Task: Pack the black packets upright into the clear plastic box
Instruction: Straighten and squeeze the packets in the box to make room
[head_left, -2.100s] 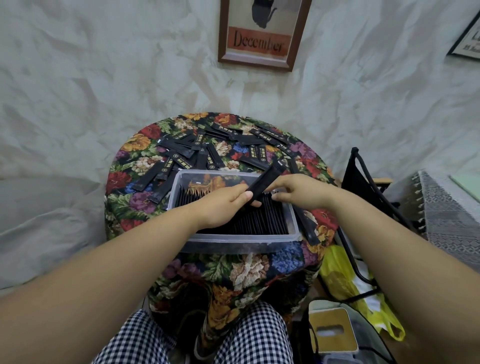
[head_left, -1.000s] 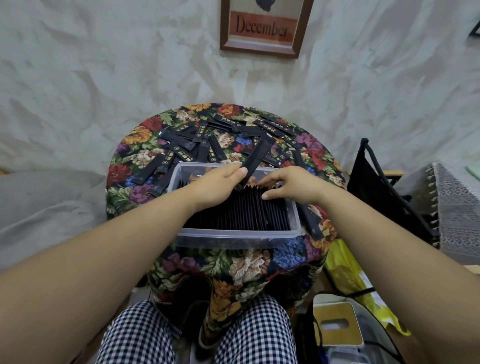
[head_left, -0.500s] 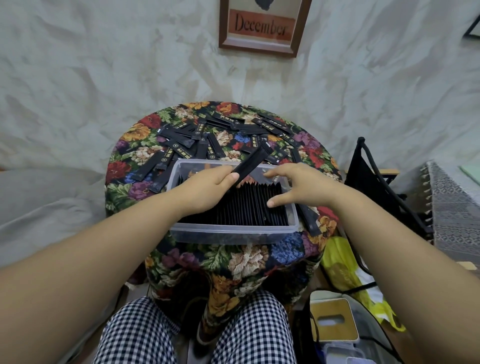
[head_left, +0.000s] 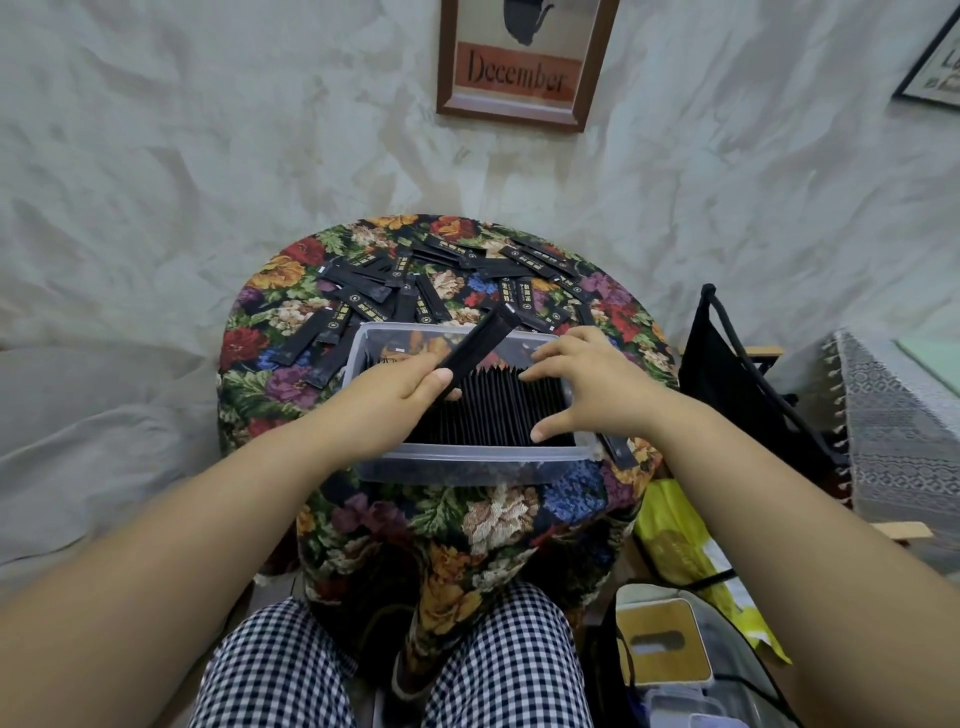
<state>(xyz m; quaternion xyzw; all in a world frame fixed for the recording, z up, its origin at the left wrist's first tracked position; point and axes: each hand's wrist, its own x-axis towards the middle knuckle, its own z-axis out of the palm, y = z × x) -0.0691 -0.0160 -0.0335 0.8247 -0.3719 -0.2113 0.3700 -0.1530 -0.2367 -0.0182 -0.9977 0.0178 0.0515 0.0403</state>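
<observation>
Pinching a long flat black packet (head_left: 480, 345) near its lower end between thumb and fingers of the left hand (head_left: 395, 400); tilted, with the free end rising up and away to the right of the grip. Directly below and just right of that grip, a clear rectangular plastic box (head_left: 467, 465), holding a tight row of black packets (head_left: 498, 410) stood on edge across most of its width. Spread and relaxed over that row, the right hand (head_left: 587, 384), gripping nothing: fingertips touching the far tops of the packets, thumb down near the closer wall. Beyond both hands, scattered loose black packets (head_left: 363, 306) lying flat on the round table under a flowered cloth (head_left: 498, 519), with one more beside the box under the right wrist. Farther beyond, on the wall, a brown-framed picture (head_left: 517, 78) reading "December". Below the right forearm, a yellow plastic bag (head_left: 675, 540).
</observation>
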